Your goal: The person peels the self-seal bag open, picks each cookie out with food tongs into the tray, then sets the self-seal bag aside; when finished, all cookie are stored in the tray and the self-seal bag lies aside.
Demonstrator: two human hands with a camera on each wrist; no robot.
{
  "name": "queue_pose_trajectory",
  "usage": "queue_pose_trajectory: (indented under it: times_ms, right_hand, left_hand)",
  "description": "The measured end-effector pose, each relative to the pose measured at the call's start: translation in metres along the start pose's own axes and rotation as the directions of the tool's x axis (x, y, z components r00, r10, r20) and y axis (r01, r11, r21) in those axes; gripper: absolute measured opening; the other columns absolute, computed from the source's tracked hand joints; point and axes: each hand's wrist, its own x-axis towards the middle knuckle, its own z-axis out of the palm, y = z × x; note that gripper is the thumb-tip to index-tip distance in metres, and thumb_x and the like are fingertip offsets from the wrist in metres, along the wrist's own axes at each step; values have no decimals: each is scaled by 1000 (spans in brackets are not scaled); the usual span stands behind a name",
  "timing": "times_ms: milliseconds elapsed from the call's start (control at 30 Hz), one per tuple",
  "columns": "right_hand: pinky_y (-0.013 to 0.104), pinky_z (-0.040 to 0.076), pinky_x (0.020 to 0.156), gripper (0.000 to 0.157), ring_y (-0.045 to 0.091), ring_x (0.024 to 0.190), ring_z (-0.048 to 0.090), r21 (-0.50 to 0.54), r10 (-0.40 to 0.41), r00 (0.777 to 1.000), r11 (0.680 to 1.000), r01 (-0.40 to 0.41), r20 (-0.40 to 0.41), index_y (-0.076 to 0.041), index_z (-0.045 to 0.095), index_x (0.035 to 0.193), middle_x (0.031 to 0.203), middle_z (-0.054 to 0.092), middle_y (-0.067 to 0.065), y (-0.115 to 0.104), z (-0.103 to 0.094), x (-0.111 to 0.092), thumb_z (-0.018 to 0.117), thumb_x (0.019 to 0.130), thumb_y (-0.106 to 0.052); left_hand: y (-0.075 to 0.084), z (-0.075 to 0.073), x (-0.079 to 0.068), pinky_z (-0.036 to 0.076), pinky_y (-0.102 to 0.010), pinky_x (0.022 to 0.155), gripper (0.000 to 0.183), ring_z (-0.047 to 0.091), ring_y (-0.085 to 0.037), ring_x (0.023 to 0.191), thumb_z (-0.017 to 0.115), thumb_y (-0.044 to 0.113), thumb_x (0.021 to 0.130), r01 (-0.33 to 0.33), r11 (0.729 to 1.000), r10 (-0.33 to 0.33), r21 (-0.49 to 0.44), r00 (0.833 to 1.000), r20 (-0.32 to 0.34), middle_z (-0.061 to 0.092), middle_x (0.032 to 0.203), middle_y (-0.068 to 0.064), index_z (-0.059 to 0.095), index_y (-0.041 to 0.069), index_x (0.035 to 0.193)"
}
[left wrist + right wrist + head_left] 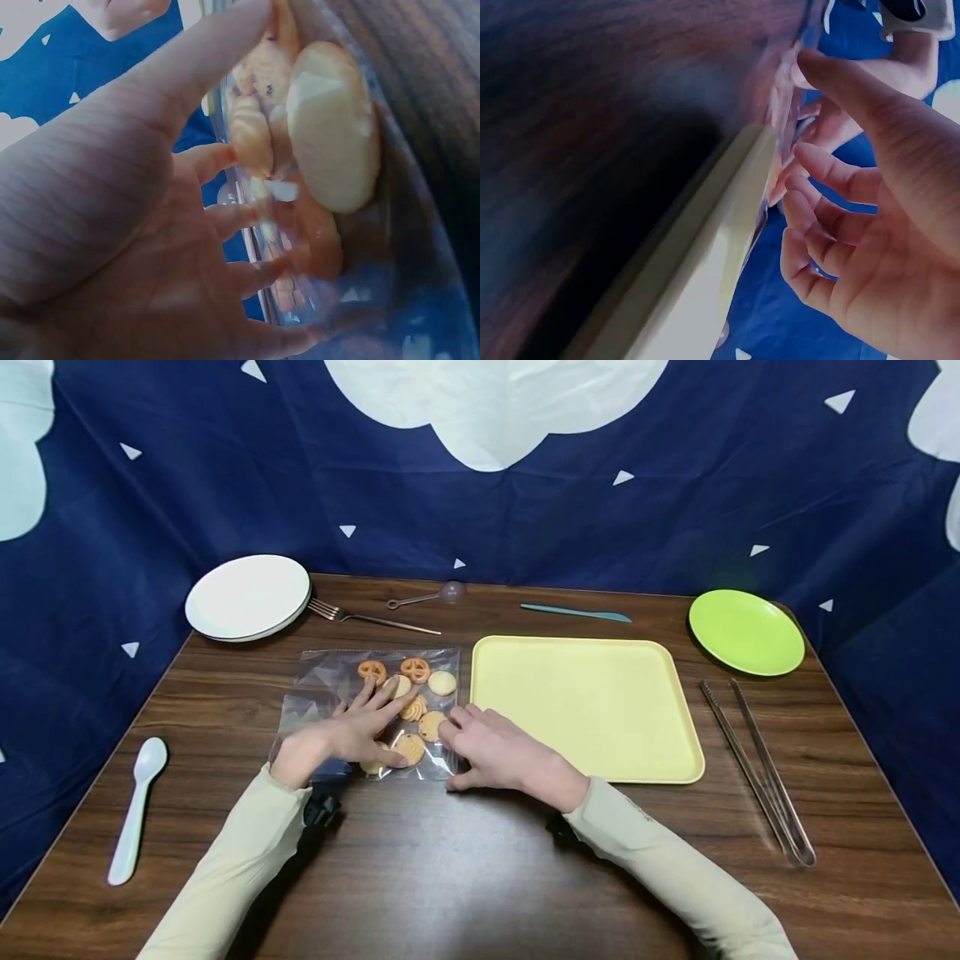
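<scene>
A clear plastic bag (318,681) of cookies lies flat left of the table's middle. It holds pretzel-shaped cookies (415,670), several round ones and a swirled one (414,708). Spread over the bag, my left hand (358,733) touches the plastic with its fingertips. The left wrist view shows a pale round cookie (330,127) through the film, near the thumb. At the bag's right edge is my right hand (498,750), its fingers loosely bent and its thumb apart from them. In the right wrist view, nothing shows between that thumb and the fingers (832,172).
Right of the bag lies a yellow tray (585,718), partly under the right hand. Tongs (768,789) and a green plate (746,632) are farther right. White dishes (247,597), a fork (390,624), a small scoop (452,592) and a blue knife (576,612) line the back. A spoon (133,810) lies left.
</scene>
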Motion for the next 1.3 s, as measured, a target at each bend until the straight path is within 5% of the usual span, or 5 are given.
queue_pose_trajectory:
  times_ms: [333,733,1067,1300]
  right_hand:
    - [34,45,73,35,19,90,51,-67,-1,998,998,6,62,-12,60,97,94,53,3,-5,2,7,72,80,-40]
    - [32,46,65,10,13,72,56,16,-55,998,998,56,-43,-17,57,76,77,54,-5,-6,7,5,63,84,-17]
    - [31,43,48,26,8,51,48,136,77,989,989,-59,-127,-21,47,61,54,44,-11,-9,9,-5,61,81,-12]
    - [27,37,42,20,7,50,47,220,202,965,962,-164,-164,-22,50,64,56,47,-11,-9,11,-10,60,77,-11]
  left_hand:
    - [0,0,3,5,-75,94,100,-18,-44,135,70,45,82,18,1000,-17,-25,1000,19,-14,155,-17,3,19,153]
    - [-2,1,4,6,-74,95,98,-18,-44,135,70,41,83,-1,1000,1,-25,1000,7,-13,154,-18,6,18,152]
    - [0,3,3,3,-73,96,97,-18,-41,136,72,39,82,29,997,-30,-76,1000,-5,-14,155,-15,7,21,153]
    - [-1,4,2,3,-73,96,96,-18,-40,137,71,38,83,45,996,-45,-73,999,-2,-14,155,-15,7,22,153]
